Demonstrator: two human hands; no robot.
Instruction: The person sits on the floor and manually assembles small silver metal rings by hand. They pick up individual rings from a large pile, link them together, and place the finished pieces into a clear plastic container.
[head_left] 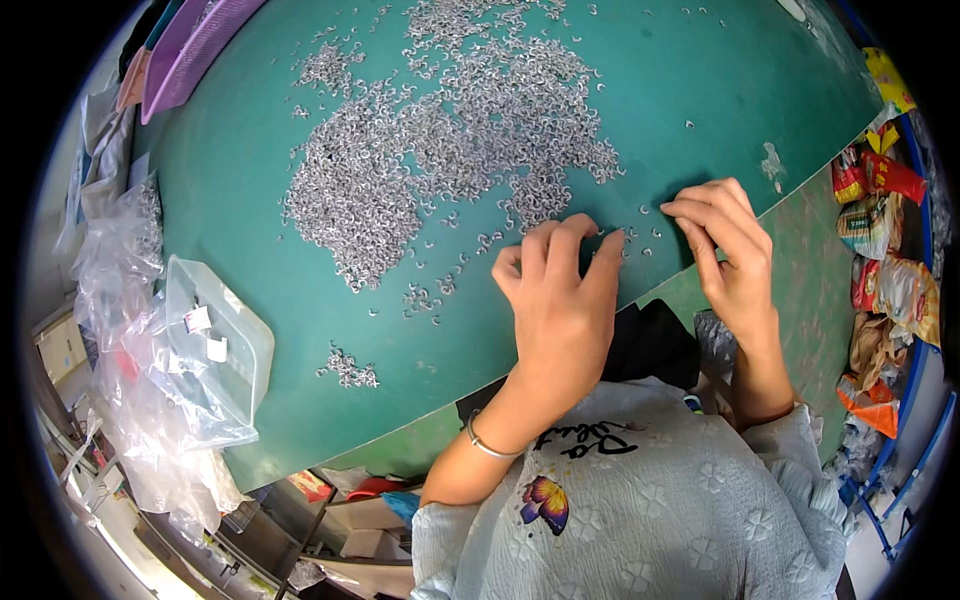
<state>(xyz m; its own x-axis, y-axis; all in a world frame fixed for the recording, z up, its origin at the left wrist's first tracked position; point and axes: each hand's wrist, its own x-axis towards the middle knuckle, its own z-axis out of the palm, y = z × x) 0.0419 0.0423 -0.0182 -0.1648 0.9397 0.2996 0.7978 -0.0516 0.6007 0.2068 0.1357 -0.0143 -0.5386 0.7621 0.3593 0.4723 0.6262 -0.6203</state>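
Note:
Small C-shaped silver metal pieces [360, 190] lie heaped across the green tabletop [480, 350]. My left hand [565, 310] rests at the near edge of the heap, palm down, its fingers bent and apart. Its fingertips reach toward the tabletop beside a few loose pieces [628, 240], and no held piece shows. To the right, my right hand [735, 250] is at the table's edge with thumb and fingers drawn together. Whatever lies between those fingertips, if anything, is too small to make out. A bangle circles my left wrist.
A small separate cluster of metal pieces [348, 368] lies at the near left. Beside it stand a clear plastic tub [255, 340] and clear plastic bags [120, 300]. A purple basket [185, 60] is at the far left. Colourful packages [870, 225] line the right side beyond the table.

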